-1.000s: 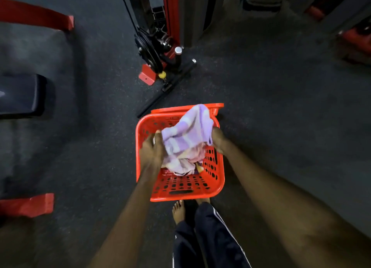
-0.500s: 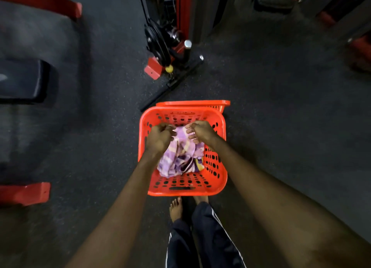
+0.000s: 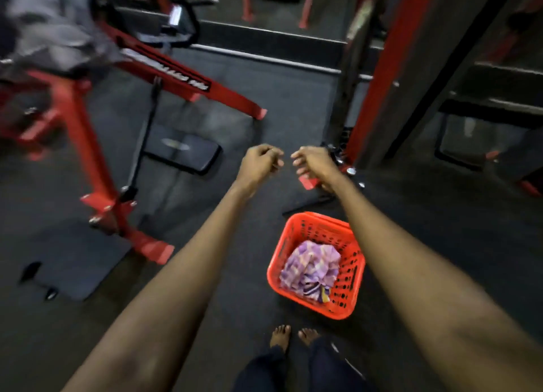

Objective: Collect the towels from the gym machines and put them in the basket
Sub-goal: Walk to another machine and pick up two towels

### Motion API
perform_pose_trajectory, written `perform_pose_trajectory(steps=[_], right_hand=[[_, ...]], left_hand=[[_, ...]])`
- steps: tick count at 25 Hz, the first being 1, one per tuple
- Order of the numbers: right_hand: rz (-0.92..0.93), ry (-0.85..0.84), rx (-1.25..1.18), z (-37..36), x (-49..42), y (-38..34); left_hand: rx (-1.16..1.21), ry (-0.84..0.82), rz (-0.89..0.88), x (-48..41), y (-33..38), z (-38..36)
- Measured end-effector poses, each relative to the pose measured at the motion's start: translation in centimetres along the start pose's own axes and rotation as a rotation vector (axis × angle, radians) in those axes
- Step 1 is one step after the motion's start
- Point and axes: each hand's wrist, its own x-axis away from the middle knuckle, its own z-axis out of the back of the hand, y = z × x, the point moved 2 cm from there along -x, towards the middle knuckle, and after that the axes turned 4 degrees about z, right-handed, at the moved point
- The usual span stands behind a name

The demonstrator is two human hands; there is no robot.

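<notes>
At the upper left of the frame I see a grey cloth [image 3: 53, 24] draped over a red machine [image 3: 97, 168], too blurred to say more. Right of it, a black pad [image 3: 182, 153] sits low above the dark floor [image 3: 235, 244]. Near the middle, my left hand [image 3: 260, 164] is stretched forward, fingers loosely curled and holding nothing. My right hand [image 3: 314, 162] hangs just beside it, apart from it, fingers also slack and empty. Lower and to the right, the red basket [image 3: 348, 277] stands on the floor between my forearms, ahead of my bare feet [image 3: 280, 336]. A purple striped towel [image 3: 308, 268] lies crumpled inside it. At the upper right, a red post [image 3: 390, 68] rises.
</notes>
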Motion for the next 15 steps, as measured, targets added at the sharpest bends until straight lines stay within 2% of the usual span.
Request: perform_pose_trajectory(steps=[3, 6, 10, 15], right_hand=[[0.114, -0.067, 0.06, -3.4, 1.6, -7.4], [0.227, -0.226, 0.14, -8.2, 4.3, -12.8], [0.341, -0.46, 0.159, -16.0, 9.7, -17.0], [0.457, -0.73, 0.209, -25.4, 18.1, -18.6]], left_hand=[[0.048, 0.179, -0.043, 4.0, 3.8, 7.1], [0.075, 0.4, -0.068, 9.3, 5.2, 14.2], [0.111, 0.649, -0.042, 18.6, 2.7, 20.5], [0.152, 0.934, 0.064, 31.7, -2.6, 25.2]])
